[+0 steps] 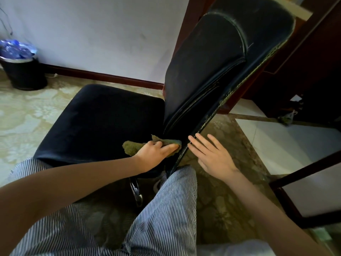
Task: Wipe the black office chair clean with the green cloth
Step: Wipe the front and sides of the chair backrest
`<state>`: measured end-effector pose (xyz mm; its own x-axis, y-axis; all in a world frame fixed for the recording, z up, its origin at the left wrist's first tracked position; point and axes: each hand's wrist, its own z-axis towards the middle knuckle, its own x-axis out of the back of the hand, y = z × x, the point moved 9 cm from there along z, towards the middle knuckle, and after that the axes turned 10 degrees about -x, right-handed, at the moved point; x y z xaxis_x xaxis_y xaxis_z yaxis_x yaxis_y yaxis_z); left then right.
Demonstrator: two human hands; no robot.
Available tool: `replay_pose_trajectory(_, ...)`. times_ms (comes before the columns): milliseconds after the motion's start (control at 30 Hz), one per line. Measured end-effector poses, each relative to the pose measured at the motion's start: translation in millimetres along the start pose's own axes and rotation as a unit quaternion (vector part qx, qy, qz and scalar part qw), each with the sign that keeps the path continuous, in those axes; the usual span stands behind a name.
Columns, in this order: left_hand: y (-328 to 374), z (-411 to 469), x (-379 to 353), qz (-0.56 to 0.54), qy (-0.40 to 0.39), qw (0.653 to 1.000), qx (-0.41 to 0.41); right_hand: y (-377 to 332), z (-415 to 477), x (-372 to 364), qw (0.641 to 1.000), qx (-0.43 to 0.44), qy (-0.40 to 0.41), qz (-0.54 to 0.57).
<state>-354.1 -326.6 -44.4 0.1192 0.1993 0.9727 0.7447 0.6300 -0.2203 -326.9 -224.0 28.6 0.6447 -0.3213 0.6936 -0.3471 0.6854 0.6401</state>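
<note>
The black office chair (103, 119) fills the middle of the view, its seat to the left and its tall worn backrest (217, 61) rising to the upper right. My left hand (156, 152) presses the green cloth (132, 147) onto the seat's near right corner, right where it meets the backrest; its fingers lie fairly straight over the cloth. My right hand (212, 154) is spread flat, and its fingertips touch the near edge of the backrest from the right.
A black waste bin (24, 72) with a blue liner stands at the back left by the white wall. Dark wooden furniture (304, 80) stands behind the chair at the right. A dark frame (295, 178) crosses the lower right. My striped trousers (166, 218) are below.
</note>
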Motion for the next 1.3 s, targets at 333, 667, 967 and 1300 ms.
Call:
replay_pose_trajectory(333,-9.8,7.1,26.5,0.025,0.150,0.988,0.011,-8.2,3.0,-6.0,0.999,0.033,0.010,0.001)
replay_pose_trajectory(667,14.0,5.5,-44.6,-0.015,0.027,0.999,-0.034,-25.7,-2.5,-13.6,0.999,0.049,-0.014,0.003)
replay_pose_trajectory(967,-33.9,-32.4,-6.3,-0.037,0.220,0.975,-0.011,-46.2,4.0,-11.2,0.996,0.091,-0.015,0.011)
replay_pose_trajectory(1300,3.0,-5.5,-52.2,-0.035,0.104,0.994,-0.019,-42.5,5.8,-13.3,0.992,0.119,-0.035,0.027)
